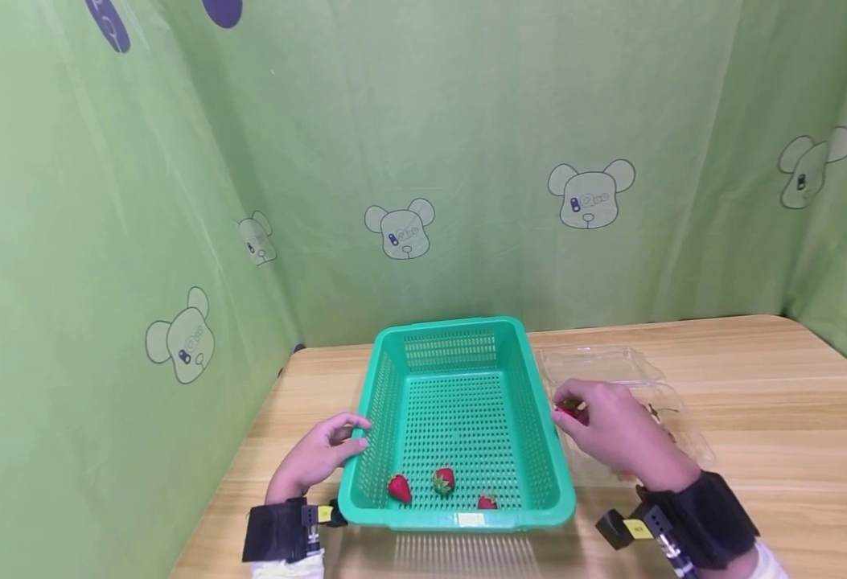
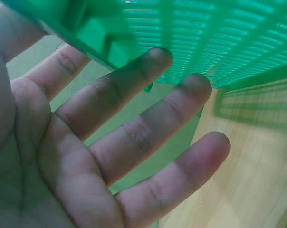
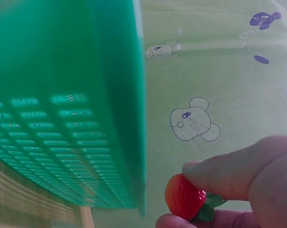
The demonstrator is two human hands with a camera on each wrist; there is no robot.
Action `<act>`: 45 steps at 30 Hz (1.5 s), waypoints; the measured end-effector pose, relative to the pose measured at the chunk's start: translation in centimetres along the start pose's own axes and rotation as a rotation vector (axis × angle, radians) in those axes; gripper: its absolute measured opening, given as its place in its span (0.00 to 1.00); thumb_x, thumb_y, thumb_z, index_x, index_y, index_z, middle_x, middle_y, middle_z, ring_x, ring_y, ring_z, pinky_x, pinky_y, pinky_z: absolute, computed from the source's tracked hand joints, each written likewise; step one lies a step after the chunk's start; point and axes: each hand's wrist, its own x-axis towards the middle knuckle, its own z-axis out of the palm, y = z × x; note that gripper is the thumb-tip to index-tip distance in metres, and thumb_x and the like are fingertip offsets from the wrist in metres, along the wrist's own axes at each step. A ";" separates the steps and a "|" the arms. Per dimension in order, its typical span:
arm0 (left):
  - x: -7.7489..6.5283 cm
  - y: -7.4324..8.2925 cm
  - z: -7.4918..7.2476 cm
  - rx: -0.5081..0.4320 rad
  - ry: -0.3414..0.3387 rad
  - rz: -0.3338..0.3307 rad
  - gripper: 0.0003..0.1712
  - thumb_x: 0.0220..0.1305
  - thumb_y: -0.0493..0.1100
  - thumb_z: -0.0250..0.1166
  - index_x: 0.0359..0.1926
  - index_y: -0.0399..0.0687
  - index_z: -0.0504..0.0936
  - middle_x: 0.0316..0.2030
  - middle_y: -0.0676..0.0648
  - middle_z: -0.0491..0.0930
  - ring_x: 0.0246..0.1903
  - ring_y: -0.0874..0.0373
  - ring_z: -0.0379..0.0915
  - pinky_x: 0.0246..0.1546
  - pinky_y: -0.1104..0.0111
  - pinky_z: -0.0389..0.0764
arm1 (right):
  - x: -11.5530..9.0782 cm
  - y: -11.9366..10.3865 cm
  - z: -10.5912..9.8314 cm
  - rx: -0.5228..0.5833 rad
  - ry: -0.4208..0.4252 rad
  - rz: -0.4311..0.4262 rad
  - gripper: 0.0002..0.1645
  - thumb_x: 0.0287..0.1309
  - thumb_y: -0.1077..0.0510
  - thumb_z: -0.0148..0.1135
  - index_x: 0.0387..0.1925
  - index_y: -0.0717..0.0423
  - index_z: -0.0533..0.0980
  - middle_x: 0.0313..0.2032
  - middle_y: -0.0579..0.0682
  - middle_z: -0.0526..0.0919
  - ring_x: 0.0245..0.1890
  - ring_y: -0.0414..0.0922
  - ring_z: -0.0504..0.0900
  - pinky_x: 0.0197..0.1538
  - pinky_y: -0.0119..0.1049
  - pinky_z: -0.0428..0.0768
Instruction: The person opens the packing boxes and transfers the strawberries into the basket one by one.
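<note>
In the head view, my right hand (image 1: 614, 426) pinches a red strawberry (image 3: 184, 195) just outside the right rim of a green plastic basket (image 1: 557, 474). Thumb and fingertips grip it around its leafy end, and its green leaves show in the right wrist view. My left hand (image 1: 325, 450) rests at the basket's left rim, thumb and index finger over the edge. Its other fingers (image 2: 148, 128) stretch out straight beside the outer wall, as the left wrist view shows. Inside the basket, three strawberries lie near the front: one at left (image 1: 399, 489), one in the middle (image 1: 443, 481), one at right (image 1: 487, 502).
A clear plastic clamshell box (image 1: 687, 426) lies open right of the basket, partly hidden behind my right hand, with some reddish bits inside. The wooden table (image 1: 778, 386) extends to the right. Green curtains (image 1: 481, 161) with bear prints hang behind and at the sides.
</note>
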 end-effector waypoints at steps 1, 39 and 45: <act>0.0 0.0 0.0 0.003 0.001 0.001 0.16 0.66 0.42 0.60 0.52 0.43 0.75 0.57 0.32 0.73 0.52 0.41 0.73 0.48 0.48 0.78 | 0.0 0.0 0.0 0.001 -0.002 0.005 0.04 0.54 0.61 0.65 0.33 0.55 0.79 0.27 0.48 0.83 0.26 0.40 0.80 0.27 0.38 0.81; 0.1 0.0 0.0 0.036 0.004 0.001 0.14 0.65 0.42 0.61 0.51 0.45 0.76 0.55 0.33 0.75 0.51 0.43 0.74 0.48 0.49 0.78 | -0.3 -2.6 1.1 0.051 -0.087 0.001 0.13 0.53 0.61 0.67 0.42 0.59 0.78 0.36 0.55 0.84 0.29 0.44 0.82 0.30 0.41 0.86; 0.1 -0.2 0.0 0.028 0.004 -0.001 0.15 0.65 0.43 0.61 0.51 0.45 0.76 0.55 0.33 0.75 0.51 0.43 0.74 0.48 0.49 0.78 | -0.3 -2.7 1.4 0.067 -0.098 0.000 0.15 0.55 0.60 0.67 0.45 0.58 0.78 0.40 0.57 0.84 0.31 0.45 0.83 0.31 0.41 0.86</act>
